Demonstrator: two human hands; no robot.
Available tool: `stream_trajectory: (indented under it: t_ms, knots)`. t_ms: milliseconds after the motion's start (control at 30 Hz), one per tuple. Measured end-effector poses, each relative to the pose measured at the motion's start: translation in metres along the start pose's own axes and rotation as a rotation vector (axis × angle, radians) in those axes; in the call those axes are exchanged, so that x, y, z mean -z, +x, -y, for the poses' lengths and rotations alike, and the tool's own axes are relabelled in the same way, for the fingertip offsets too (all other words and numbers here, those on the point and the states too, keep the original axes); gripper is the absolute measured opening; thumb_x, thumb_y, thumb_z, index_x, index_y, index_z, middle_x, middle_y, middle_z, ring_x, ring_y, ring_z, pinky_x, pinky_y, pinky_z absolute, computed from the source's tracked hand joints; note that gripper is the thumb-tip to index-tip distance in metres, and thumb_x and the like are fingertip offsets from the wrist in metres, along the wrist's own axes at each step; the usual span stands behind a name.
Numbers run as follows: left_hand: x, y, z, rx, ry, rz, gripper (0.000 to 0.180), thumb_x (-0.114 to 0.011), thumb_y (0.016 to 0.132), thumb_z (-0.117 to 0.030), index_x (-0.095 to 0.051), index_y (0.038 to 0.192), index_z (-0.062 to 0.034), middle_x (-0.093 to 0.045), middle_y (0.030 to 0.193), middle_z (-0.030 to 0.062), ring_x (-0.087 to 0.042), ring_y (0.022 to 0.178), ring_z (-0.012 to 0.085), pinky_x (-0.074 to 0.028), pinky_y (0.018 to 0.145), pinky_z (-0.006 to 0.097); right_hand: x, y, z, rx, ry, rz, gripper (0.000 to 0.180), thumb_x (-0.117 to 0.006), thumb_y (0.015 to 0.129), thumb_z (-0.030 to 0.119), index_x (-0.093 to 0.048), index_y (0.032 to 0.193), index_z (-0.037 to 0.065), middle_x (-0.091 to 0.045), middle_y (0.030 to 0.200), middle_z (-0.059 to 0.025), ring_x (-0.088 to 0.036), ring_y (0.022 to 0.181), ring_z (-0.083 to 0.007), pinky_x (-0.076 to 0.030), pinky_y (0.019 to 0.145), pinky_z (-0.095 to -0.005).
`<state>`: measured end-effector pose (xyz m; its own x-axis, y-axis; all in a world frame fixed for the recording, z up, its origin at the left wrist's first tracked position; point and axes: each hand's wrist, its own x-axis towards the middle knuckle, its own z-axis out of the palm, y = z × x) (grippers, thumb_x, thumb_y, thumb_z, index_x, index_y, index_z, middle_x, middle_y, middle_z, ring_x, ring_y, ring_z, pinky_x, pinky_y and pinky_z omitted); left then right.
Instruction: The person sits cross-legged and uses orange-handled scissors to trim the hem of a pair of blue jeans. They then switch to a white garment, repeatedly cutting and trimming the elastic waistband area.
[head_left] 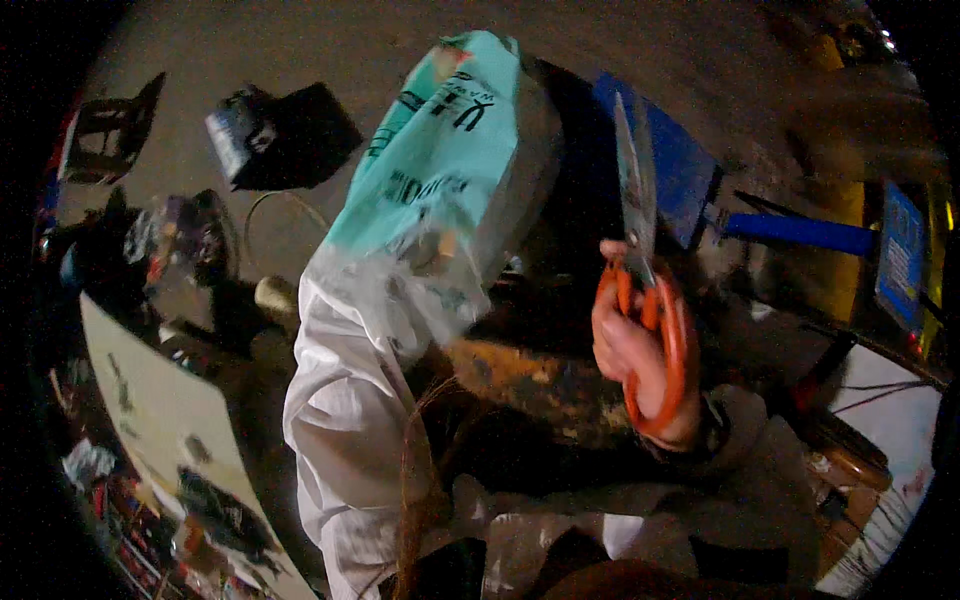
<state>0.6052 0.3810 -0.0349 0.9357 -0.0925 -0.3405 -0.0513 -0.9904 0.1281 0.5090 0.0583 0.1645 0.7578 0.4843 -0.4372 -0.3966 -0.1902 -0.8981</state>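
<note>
In my right hand (pixel 655 365) is a pair of scissors (pixel 637 190) with orange handles. Their blades point up and stand slightly apart. To their left rises a teal plastic bag (pixel 430 150) with dark print, its lower part clear and crumpled. White material (pixel 345 430), either a sleeve or sacking, runs from the lower edge up into that clear part, where my left arm would be. My left hand's fingers are hidden by the bag; a small pinkish patch shows near its top, but I cannot tell what it is. The blades and the bag are apart.
A worn wooden block (pixel 540 385) lies below the bag. On the right stands a blue panel (pixel 670 160) with a blue bar (pixel 800 232). A pale printed board (pixel 180 400) leans at the left, near clutter. Farther off is a dark box (pixel 300 135) on the floor.
</note>
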Motion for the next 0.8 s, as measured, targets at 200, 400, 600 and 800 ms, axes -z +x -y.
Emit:
stream_trajectory:
  t_ms: [200,400,600,800]
  knots:
    - [0.048,-0.177,-0.060,0.235,-0.155,-0.115,0.018,-0.061,0.082,-0.010,-0.062,0.098,-0.0021,-0.065,0.087,0.0111,-0.062,0.079,0.0180,-0.050,0.068,0.033,-0.003,0.020,-0.021,0.140,0.082,0.014,0.047,-0.065,0.077,0.006,-0.042,0.117,0.006,-0.054,0.081,-0.0040,-0.053,0.069,-0.0144,-0.044,0.063,-0.0282]
    - [0.080,-0.370,-0.177,0.584,-0.897,-0.900,0.038,-0.060,0.074,0.012,-0.055,0.110,0.0027,-0.062,0.102,0.0088,-0.060,0.090,0.0178,-0.051,0.076,0.029,-0.015,0.031,-0.029,0.486,0.084,0.099,0.030,-0.060,0.086,0.014,-0.043,0.108,0.005,-0.060,0.089,-0.0084,-0.057,0.080,-0.0176,-0.045,0.071,-0.0311]
    - [0.034,-0.440,-0.345,0.454,-0.902,-1.279,0.041,-0.064,0.069,0.009,-0.055,0.108,0.0017,-0.059,0.097,0.0111,-0.058,0.091,0.0185,-0.046,0.078,0.029,-0.007,0.063,-0.034,0.760,-0.197,0.166,0.032,-0.060,0.086,0.014,-0.040,0.109,0.006,-0.059,0.098,-0.0078,-0.058,0.086,-0.0174,-0.049,0.074,-0.0291]
    - [-0.021,-0.532,-0.445,0.566,-0.774,-0.851,0.020,-0.065,0.064,-0.003,-0.058,0.082,-0.0026,-0.054,0.069,0.0129,-0.056,0.072,0.0352,-0.044,0.060,0.037,0.002,0.081,-0.041,0.825,0.138,0.192,0.034,-0.061,0.083,0.008,-0.042,0.111,0.003,-0.056,0.097,-0.0094,-0.057,0.084,-0.0183,-0.049,0.072,-0.0302]
